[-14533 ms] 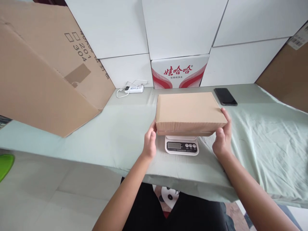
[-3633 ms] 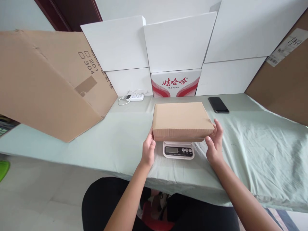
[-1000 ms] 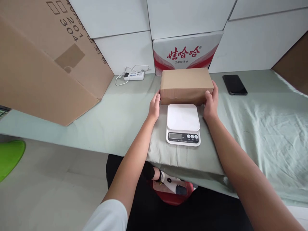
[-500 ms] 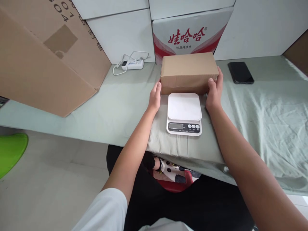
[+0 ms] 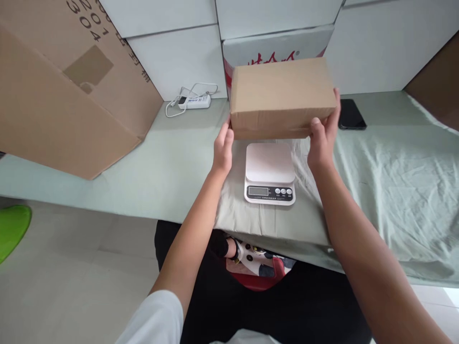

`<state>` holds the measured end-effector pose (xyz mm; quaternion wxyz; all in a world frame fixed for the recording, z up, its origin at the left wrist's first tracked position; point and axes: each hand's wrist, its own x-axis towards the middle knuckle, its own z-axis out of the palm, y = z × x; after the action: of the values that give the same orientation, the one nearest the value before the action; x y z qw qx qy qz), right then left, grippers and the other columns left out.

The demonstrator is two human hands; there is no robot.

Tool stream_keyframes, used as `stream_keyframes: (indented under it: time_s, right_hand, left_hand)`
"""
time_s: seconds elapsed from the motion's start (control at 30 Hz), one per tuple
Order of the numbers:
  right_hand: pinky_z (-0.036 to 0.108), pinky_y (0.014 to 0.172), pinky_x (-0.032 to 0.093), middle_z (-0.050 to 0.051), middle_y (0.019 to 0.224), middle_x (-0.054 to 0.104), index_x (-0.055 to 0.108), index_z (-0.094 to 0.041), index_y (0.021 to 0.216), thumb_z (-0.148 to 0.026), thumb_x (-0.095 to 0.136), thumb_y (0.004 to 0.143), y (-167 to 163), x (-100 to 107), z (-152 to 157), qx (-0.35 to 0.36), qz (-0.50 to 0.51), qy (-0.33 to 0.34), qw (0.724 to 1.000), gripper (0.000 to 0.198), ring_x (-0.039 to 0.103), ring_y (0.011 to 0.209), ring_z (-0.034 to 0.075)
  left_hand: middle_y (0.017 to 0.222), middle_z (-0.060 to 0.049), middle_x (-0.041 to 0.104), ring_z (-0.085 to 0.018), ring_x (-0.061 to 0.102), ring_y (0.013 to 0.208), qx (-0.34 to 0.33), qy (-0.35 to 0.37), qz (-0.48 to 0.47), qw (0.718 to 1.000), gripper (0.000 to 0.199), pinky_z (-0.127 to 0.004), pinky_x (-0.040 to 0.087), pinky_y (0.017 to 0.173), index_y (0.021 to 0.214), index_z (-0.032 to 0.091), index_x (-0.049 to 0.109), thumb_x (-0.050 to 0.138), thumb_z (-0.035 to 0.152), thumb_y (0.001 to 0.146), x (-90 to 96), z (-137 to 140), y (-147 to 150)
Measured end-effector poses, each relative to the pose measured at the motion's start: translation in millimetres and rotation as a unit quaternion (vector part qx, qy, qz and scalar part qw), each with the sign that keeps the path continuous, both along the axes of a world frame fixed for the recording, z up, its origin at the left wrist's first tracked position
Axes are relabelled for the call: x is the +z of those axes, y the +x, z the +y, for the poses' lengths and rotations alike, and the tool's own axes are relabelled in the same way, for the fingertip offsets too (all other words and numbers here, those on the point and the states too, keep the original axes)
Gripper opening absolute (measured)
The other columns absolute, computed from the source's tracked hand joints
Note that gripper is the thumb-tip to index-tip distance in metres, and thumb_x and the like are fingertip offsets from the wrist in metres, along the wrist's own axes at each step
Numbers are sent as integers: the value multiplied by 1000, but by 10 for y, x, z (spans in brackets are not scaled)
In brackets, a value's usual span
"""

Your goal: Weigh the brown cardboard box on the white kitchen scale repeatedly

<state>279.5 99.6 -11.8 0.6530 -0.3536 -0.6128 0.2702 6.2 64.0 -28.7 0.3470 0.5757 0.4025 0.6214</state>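
A brown cardboard box is held up between my two hands, above the cloth-covered table. My left hand grips its left end, thumb toward the front corner. At the right end my right hand clasps it, the thumb on the front face and the fingers around the side. Just in front of the box, nearer to me, a white kitchen scale lies on the table. Its platform is bare and its small display looks blank.
A black phone lies right of the box. Behind on the left is a white power strip with a cable. A large carton stands at the left, and white boxes line the back. Green cloth covers the table.
The cardboard box has risen off the table and come closer to me, lifted by both hands. It now covers more of the lettered carton behind. The scale stays on the table.
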Motion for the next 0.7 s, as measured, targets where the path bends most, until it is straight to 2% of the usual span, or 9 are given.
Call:
stream_keyframes:
  time_s: [0.07,0.13,0.27,0.43,0.6,0.7]
  right_hand:
    - [57,151,24,0,187,40,42,-39,171,-84,67,88,35,163,-283,-12,-6,40,999,98,28,180,37]
    - [61,150,27,-2,186,42,44,-43,172,-87,66,89,62,224,-581,-44,-27,25,998,96,22,181,40]
    - [68,147,32,6,184,44,45,-38,174,-81,67,92,81,71,-998,-64,-40,10,997,95,28,179,43]
    - [71,144,34,6,182,47,41,-42,175,-74,66,95,87,-131,-1101,-73,-42,-45,995,89,40,174,39]
    - [72,140,39,9,174,55,46,-39,171,-72,67,94,70,-113,-1106,-86,-34,-60,994,87,45,170,40]
    - [71,140,39,10,173,55,47,-39,171,-70,66,96,76,-120,-1111,-90,-29,-59,994,83,45,169,40]
  left_hand:
    - [178,-11,58,-37,42,175,-7,3,-3,1000,98,-51,36,144,163,29,61,47,98,95,91,-306,-2]
    - [178,-12,59,-38,45,174,-9,3,-2,1000,98,-52,39,143,165,29,59,47,97,95,121,-610,-2]
    - [178,-13,58,-39,44,174,-6,-30,-7,1000,96,-53,41,143,166,28,60,48,94,97,72,-997,4]
    - [179,-14,56,-40,43,174,-12,-69,-9,997,99,-56,39,144,166,27,61,50,95,95,3,-1073,27]
    - [180,-14,56,-40,45,173,-15,-67,-6,998,98,-56,39,144,167,28,61,49,95,96,-31,-1062,36]
    - [181,-15,53,-40,45,173,-20,-57,-2,998,96,-56,38,144,168,26,59,48,92,98,-49,-1079,35]
